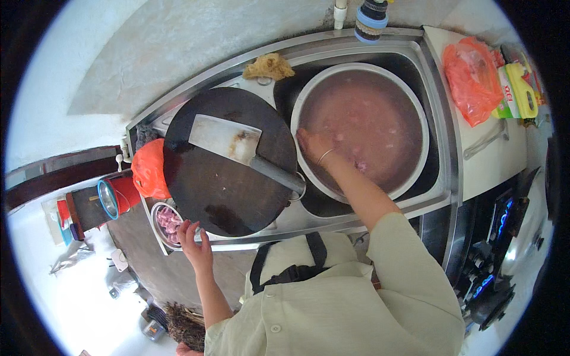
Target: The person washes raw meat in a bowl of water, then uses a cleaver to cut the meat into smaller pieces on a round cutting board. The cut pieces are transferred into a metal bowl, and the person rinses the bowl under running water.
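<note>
My right hand (313,144) dips into cloudy pinkish water inside a large metal basin (425,133), near its left wall; the fingers are partly under the surface. A few pale bits of meat (360,166) show through the water. My left hand (195,244) is by the rim of a small metal bowl (155,218) of raw meat pieces (169,224), fingers apart and nothing in them. Between the hands lies a round, dark chopping board (196,187). A cleaver (226,139) rests flat on it, its handle pointing toward the basin.
The basin sits in a stainless steel sink (441,187). Behind the board is a yellowish scrubber (268,66). Red plastic bags lie left (150,170) and right (472,82). A yellow detergent bottle (519,91) stands at right, above a gas stove (485,249). A red bucket (122,196) stands left.
</note>
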`<move>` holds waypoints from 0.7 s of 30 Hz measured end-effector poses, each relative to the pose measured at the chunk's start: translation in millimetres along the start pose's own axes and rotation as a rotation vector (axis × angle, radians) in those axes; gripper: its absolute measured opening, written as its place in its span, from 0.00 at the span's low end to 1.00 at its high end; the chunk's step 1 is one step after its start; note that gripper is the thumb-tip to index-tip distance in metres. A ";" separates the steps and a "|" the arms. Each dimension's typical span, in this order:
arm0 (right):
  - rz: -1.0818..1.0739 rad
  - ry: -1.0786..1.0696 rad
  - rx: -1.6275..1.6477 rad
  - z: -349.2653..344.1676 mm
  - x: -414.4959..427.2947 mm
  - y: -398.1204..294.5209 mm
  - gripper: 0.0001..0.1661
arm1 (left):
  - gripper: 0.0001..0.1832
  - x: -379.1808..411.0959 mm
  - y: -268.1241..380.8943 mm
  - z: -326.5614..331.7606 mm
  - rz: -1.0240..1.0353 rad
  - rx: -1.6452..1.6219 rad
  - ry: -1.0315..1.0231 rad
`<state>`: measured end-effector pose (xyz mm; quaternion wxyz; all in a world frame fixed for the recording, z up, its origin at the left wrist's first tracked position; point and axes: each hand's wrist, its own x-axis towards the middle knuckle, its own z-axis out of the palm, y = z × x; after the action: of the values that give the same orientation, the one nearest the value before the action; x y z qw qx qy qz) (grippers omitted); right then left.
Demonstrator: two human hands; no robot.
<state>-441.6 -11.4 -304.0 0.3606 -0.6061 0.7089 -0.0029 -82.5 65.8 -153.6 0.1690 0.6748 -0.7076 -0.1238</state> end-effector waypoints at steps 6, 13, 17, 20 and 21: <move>0.642 0.713 0.381 5.5 23.1 169.7 0.25 | 0.11 -22.0 -25.2 -13.8 -0.038 0.015 0.044; 0.252 0.071 -0.271 17.4 -25.3 86.9 0.34 | 0.12 -6.4 -8.8 1.4 -0.040 -0.074 -0.006; 0.083 0.032 -0.072 71.2 -22.2 70.8 0.28 | 0.12 9.3 13.9 2.5 0.106 0.012 -0.018; 0.088 0.171 0.261 81.9 -12.3 99.5 0.26 | 0.11 5.3 6.8 -0.7 0.095 0.021 0.000; 0.181 0.016 0.321 60.7 -5.3 101.7 0.26 | 0.11 0.6 2.2 -3.1 0.083 0.037 0.005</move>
<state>-497.5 46.4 -391.1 0.4459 -0.4744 0.7539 -0.0882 -83.3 65.5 -149.8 0.1633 0.6482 -0.7367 -0.1021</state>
